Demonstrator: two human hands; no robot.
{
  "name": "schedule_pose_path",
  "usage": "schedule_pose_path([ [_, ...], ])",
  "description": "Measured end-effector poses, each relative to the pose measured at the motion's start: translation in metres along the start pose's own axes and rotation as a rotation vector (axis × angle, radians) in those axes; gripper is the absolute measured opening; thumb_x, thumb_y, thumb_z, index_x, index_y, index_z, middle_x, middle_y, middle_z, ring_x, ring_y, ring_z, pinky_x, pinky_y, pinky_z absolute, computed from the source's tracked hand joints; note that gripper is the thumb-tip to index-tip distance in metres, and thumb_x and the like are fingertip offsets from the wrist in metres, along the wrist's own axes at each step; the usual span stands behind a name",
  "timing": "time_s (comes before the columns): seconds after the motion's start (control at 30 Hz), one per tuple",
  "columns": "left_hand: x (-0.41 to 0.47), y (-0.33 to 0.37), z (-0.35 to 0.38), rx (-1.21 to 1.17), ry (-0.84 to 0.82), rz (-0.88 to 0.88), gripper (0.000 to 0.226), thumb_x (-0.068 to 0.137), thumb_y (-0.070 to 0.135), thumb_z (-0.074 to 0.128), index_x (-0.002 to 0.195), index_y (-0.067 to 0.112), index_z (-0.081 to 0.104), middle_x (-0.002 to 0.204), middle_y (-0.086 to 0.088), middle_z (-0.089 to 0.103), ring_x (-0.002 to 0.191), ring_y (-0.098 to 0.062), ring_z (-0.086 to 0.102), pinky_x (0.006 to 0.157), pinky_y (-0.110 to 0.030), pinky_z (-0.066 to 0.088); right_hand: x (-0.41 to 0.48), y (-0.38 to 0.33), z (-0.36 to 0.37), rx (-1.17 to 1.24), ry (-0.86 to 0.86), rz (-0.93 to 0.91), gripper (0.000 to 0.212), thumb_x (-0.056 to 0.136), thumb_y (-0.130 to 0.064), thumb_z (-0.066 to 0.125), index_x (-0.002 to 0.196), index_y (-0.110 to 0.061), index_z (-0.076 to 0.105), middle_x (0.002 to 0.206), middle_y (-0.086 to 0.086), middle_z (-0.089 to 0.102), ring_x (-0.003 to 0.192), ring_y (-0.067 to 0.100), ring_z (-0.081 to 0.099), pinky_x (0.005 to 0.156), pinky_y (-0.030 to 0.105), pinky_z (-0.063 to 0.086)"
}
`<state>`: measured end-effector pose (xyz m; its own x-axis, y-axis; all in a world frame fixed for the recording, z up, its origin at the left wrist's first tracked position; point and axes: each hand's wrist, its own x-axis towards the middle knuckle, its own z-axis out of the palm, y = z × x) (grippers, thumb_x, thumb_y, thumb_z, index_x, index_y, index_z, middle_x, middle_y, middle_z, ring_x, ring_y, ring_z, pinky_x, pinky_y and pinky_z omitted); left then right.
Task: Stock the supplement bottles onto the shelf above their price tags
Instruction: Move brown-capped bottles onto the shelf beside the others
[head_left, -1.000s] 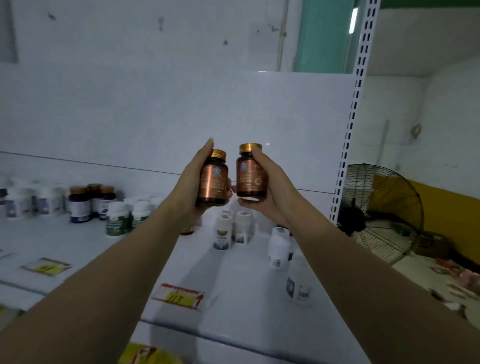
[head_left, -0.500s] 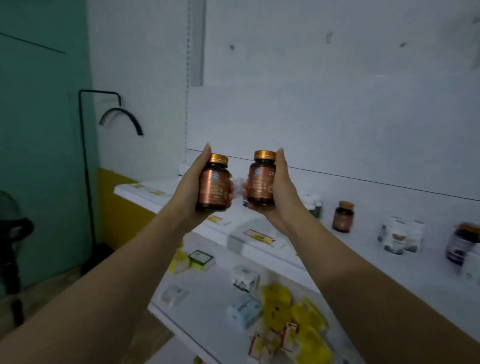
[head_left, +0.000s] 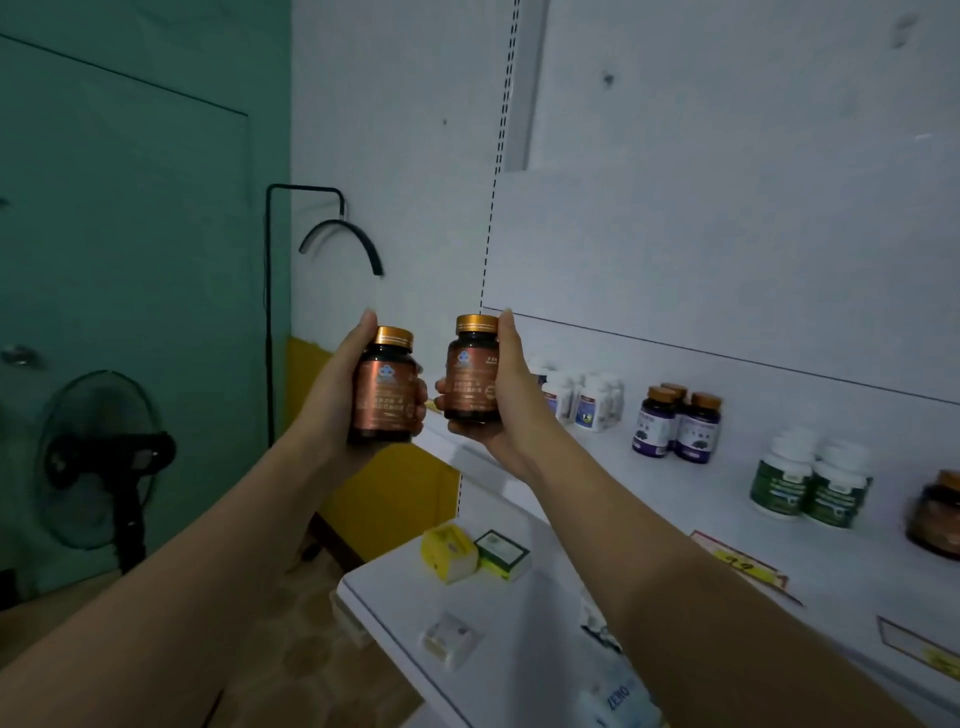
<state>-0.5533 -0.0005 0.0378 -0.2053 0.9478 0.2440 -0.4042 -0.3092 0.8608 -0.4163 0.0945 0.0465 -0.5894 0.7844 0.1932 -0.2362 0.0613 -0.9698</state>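
Observation:
I hold two matching brown supplement bottles with gold caps and copper labels upright in front of me. My left hand (head_left: 337, 395) grips one bottle (head_left: 383, 395). My right hand (head_left: 511, 400) grips the other bottle (head_left: 470, 376). Both hover near the left end of the white shelf (head_left: 649, 499). On that shelf stand white bottles (head_left: 592, 400), purple-labelled bottles (head_left: 675, 426), green-labelled bottles (head_left: 810, 483) and one more brown bottle (head_left: 937, 514) at the right edge. A yellow price tag (head_left: 740, 564) lies on the shelf's front edge.
A lower shelf (head_left: 498, 649) carries a yellow box (head_left: 449, 553), a green-white box (head_left: 503, 553) and small white packs. A black standing fan (head_left: 98, 462) is on the floor at the left, by the teal wall. A black hook stand (head_left: 270, 312) rises behind my left hand.
The view has swung left along the shelf, past the shelf's left end, bringing the fan and teal wall into sight. Both hands keep hold of their bottles at the same height.

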Motion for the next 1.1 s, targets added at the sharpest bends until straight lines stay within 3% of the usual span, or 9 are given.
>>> schedule_pose_path([
  [0.27,0.087,-0.021,0.035,-0.005,-0.254,-0.095,0.055,0.068,0.064,0.063,0.089,0.014,0.058,0.074,-0.010,0.063,0.057,-0.021,0.062,0.052,-0.028,0.051,0.023,-0.018,-0.059,0.002,0.254,-0.042,0.066,0.079,-0.077,0.036,0.080,-0.018,0.065,0.069,0.005,0.071,0.062,0.018,0.067,0.069,0.033,0.052],
  [0.57,0.088,-0.079,0.159,-0.149,-0.737,-0.370,0.059,0.065,0.065,0.066,0.094,0.014,0.057,0.077,-0.008,0.064,0.061,-0.019,0.063,0.056,-0.029,0.052,-0.107,-0.042,-0.132,-0.086,0.758,-0.097,0.065,0.081,-0.077,0.033,0.083,-0.021,0.066,0.074,0.003,0.068,0.069,0.018,0.064,0.082,0.039,0.052],
  [0.73,0.049,-0.107,0.223,-0.201,-0.938,-0.470,0.051,0.069,0.058,0.068,0.093,0.015,0.055,0.075,-0.006,0.061,0.059,-0.018,0.061,0.054,-0.027,0.052,-0.196,-0.062,-0.155,-0.151,1.004,-0.099,0.071,0.079,-0.079,0.032,0.097,-0.018,0.065,0.081,0.006,0.070,0.070,0.018,0.067,0.067,0.032,0.051],
  [0.87,0.034,-0.124,0.262,-0.200,-1.018,-0.476,0.038,0.066,0.043,0.075,0.088,0.016,0.059,0.071,-0.007,0.066,0.058,-0.017,0.064,0.054,-0.026,0.053,-0.242,-0.074,-0.176,-0.187,1.065,-0.102,0.069,0.078,-0.080,0.031,0.078,-0.025,0.072,0.073,0.000,0.074,0.066,0.014,0.070,0.069,0.033,0.053],
  [0.97,0.030,-0.142,0.287,-0.147,-1.036,-0.456,0.040,0.062,0.034,0.078,0.091,0.013,0.060,0.070,-0.007,0.066,0.057,-0.016,0.063,0.054,-0.026,0.054,-0.259,-0.083,-0.198,-0.232,1.054,-0.085,0.068,0.072,-0.080,0.043,0.099,-0.023,0.067,0.078,-0.001,0.074,0.078,0.015,0.069,0.071,0.033,0.052],
  [1.03,0.033,-0.154,0.304,-0.123,-1.015,-0.446,0.042,0.062,0.032,0.078,0.094,0.012,0.060,0.078,-0.010,0.066,0.062,-0.018,0.064,0.055,-0.026,0.054,-0.267,-0.086,-0.217,-0.247,1.010,-0.075,0.062,0.071,-0.069,0.059,0.109,-0.021,0.061,0.088,0.001,0.070,0.083,0.016,0.066,0.072,0.031,0.053],
  [1.1,0.038,-0.166,0.323,-0.050,-0.933,-0.401,0.057,0.060,0.037,0.079,0.106,0.010,0.058,0.097,-0.014,0.068,0.078,-0.023,0.067,0.059,-0.029,0.055,-0.273,-0.090,-0.240,-0.256,0.923,-0.062,0.036,0.080,-0.043,0.068,0.105,-0.020,0.059,0.094,0.004,0.064,0.085,0.017,0.063,0.073,0.029,0.053],
])
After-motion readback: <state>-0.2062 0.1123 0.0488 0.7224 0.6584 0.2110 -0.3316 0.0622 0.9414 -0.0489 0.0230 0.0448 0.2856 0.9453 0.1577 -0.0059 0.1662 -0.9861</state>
